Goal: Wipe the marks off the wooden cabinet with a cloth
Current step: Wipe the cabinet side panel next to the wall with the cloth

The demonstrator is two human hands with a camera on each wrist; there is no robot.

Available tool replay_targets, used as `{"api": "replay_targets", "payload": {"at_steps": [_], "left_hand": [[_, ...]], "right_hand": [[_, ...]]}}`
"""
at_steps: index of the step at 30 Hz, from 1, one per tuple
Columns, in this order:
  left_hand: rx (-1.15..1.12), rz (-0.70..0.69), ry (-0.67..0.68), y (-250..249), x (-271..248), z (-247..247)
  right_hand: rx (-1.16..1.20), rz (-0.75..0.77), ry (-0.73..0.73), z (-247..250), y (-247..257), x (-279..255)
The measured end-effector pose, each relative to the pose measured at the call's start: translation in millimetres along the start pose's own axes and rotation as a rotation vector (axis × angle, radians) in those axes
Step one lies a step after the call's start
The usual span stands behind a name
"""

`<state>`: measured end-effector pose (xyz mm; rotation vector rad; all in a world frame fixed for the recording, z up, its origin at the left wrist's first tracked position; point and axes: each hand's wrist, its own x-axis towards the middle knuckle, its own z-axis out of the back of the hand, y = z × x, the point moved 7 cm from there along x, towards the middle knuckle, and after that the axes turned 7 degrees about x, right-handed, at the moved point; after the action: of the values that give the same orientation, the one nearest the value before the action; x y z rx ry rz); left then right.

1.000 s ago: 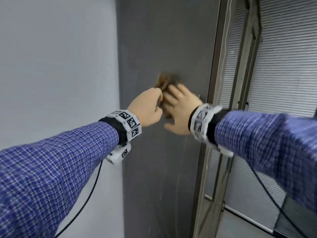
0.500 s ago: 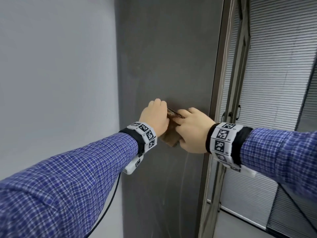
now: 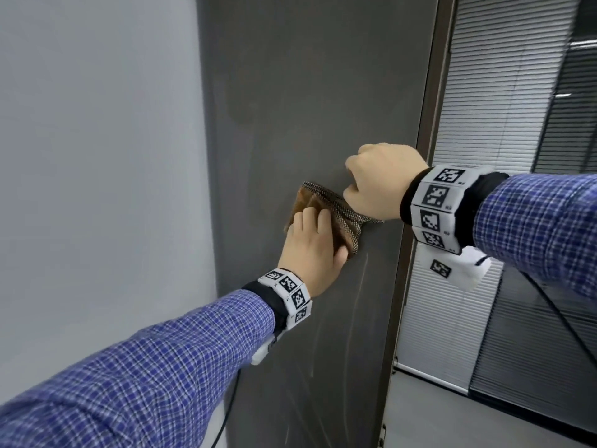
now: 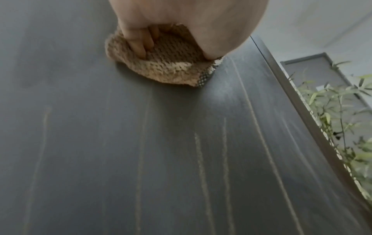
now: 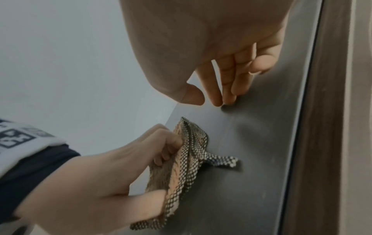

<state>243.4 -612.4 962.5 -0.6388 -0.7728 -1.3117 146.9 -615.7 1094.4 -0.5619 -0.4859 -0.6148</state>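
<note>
The cabinet's dark grey panel stands upright before me, with pale vertical streak marks below my hands; they run long in the left wrist view. A brown cloth with a checkered mesh backing is bunched against the panel. My left hand grips it, its fingers curled into the folds. My right hand sits just above and right of the cloth, holding nothing. Its fingertips touch the bare panel.
A plain white wall borders the panel on the left. A brown edge trim runs down the panel's right side, with closed window blinds beyond it. A leafy plant shows past the panel's edge in the left wrist view.
Half a second ago both hands held the cloth together. The right hand has let go and moved up and right onto the bare panel. The left hand now holds the cloth alone.
</note>
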Motion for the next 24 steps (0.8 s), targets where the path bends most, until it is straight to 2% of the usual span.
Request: {"api": "replay_targets", "payload": {"at_steps": [3, 7, 11, 12, 14, 15, 17, 19, 21, 24], "left_hand": [[-0.07, -0.005, -0.061, 3, 5, 1], [-0.054, -0.179, -0.066, 10, -1, -9], [0.103, -0.394, 0.135, 15, -51, -53], [0.142, -0.417, 0.192, 17, -63, -60], [0.159, -0.361, 0.211, 21, -65, -63], [0.137, -0.29, 0.179, 23, -57, -57], [0.051, -0.157, 0.029, 28, -30, -37], [0.021, -0.11, -0.124, 32, -9, -19], [0.082, -0.146, -0.235, 31, -4, -18], [0.106, -0.26, -0.295, 27, -29, -36]], "right_hand": [[0.026, -0.016, 0.044, -10, 10, 4], [0.025, -0.045, 0.063, -22, 21, 5], [-0.016, -0.001, 0.031, -40, 23, -1], [-0.022, 0.029, 0.001, -41, 23, -3], [-0.081, 0.11, -0.082, -38, 26, -5], [-0.139, 0.145, -0.133, -33, 27, -4], [-0.244, 0.175, -0.203, -26, 25, -2], [-0.277, 0.135, -0.185, -26, 17, 0], [-0.3, 0.073, -0.154, -32, 8, -1], [-0.357, 0.07, -0.143, -44, 5, -8]]}}
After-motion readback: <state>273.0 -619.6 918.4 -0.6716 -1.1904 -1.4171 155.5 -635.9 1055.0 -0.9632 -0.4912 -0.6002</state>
